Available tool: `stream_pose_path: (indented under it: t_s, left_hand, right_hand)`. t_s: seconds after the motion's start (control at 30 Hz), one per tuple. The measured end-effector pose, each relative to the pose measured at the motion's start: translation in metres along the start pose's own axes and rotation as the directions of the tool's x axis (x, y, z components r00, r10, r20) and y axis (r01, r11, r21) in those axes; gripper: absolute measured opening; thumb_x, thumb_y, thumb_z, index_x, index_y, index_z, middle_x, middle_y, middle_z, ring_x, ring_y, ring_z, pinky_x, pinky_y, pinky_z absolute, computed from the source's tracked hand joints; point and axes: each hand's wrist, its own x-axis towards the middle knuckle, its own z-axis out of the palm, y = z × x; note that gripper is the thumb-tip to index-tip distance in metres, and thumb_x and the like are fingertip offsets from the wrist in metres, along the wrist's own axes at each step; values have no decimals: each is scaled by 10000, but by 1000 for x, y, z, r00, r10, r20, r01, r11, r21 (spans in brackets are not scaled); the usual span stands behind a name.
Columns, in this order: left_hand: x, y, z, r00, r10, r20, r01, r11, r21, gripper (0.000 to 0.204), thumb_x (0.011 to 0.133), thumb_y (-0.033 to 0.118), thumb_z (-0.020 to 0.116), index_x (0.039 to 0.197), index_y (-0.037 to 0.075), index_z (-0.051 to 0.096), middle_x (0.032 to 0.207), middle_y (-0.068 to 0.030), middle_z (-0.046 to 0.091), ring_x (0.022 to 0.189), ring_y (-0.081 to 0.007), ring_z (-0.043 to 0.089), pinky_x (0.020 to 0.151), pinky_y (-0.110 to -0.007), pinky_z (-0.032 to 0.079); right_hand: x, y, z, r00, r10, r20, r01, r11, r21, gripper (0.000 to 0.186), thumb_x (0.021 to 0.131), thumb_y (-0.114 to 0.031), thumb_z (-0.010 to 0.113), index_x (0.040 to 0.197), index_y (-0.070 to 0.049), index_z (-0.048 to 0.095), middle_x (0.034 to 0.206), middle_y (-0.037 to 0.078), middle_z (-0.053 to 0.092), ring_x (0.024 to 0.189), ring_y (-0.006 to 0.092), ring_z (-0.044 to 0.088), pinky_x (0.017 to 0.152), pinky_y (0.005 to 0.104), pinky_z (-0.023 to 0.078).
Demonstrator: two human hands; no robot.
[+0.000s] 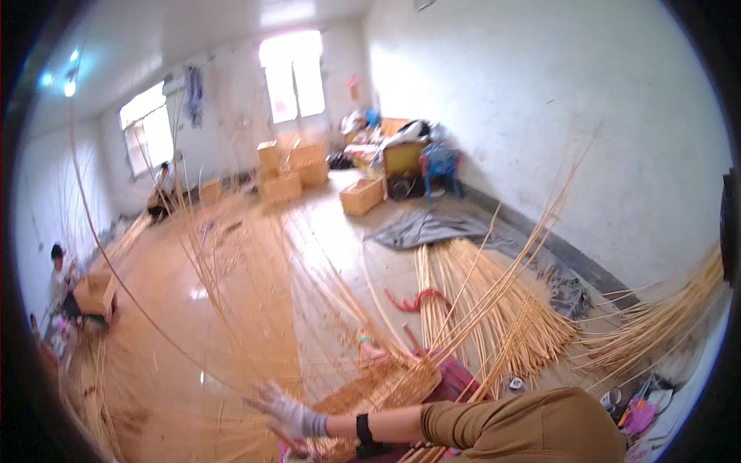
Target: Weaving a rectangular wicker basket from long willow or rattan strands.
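My right hand [282, 409], in a pale glove with a dark band on the wrist, reaches leftward with fingers spread, near a long, thin cane [166, 333] that arches up to the upper left. Part of my left hand [303, 451] shows low at the frame's bottom, its grip unclear. Around them lies a woven tan basket piece [386, 386] with long loose strands [502, 282] rising from it, over a red checked cloth [471, 370]. A small blurred pinkish object [372, 353] sits at its far edge.
Loose cane bundles [463, 270] lie right, one with red binding, beside grey sheeting [428, 228]. Finished-looking baskets [359, 197] stand toward the back, near a blue chair [440, 166] and piled belongings. Other people [62, 274] sit at left and rear. Small items [641, 413] lie lower right.
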Motion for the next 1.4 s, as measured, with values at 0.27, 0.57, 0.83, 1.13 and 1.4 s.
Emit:
stream_pose_path:
  t_s: [0.27, 0.57, 0.83, 1.13, 1.4]
  left_hand:
    - [-7, 1, 49, 761, -451, 466, 648, 568, -507, 385, 850, 148, 766, 1203, 75, 633, 943, -95, 700, 818, -209, 639, 733, -330, 512]
    - [45, 3, -14, 377, -495, 783, 861, -123, -493, 362, 818, 67, 794, 1154, 28, 664, 932, -58, 708, 827, -162, 646, 747, -310, 522]
    - [117, -7, -92, 324, -603, 729, 910, -12, -414, 411, 821, 219, 833, 1125, -9, 679, 961, -105, 741, 854, -218, 666, 783, -345, 528]
    - [92, -11, -67, 204, -588, 782, 913, -175, -369, 449, 757, 344, 890, 963, -15, 717, 801, -95, 707, 704, -204, 620, 693, -371, 514]
    - [167, 10, -132, 465, -870, 162, 851, 389, -354, 459, 774, 233, 886, 1095, 24, 632, 925, -171, 695, 877, -261, 685, 794, -354, 555]
  right_hand:
    - [85, -72, -133, 949, 254, 184, -287, 466, 837, 630, 1007, -158, 610, 1547, -71, 297, 1412, 98, 475, 1284, 188, 449, 1053, 342, 421]
    - [-49, 7, -209, 606, 576, 549, -655, -31, 755, 337, 1076, -345, 492, 1001, -44, 623, 650, -4, 535, 586, 92, 549, 529, 262, 459]
    - [-23, -34, -216, 374, 791, 484, -657, -143, 741, 365, 1073, -396, 477, 947, -62, 554, 563, 6, 448, 477, 121, 478, 488, 303, 426]
    - [-42, 18, -247, 411, 539, 736, -731, -287, 619, 272, 1048, -271, 559, 1154, -26, 609, 752, -12, 607, 816, 150, 677, 858, 304, 565]
    - [-40, 30, -292, 355, 866, 352, -637, -51, 769, 174, 953, -130, 702, 1045, -122, 555, 1041, 64, 730, 867, 168, 715, 691, 265, 584]
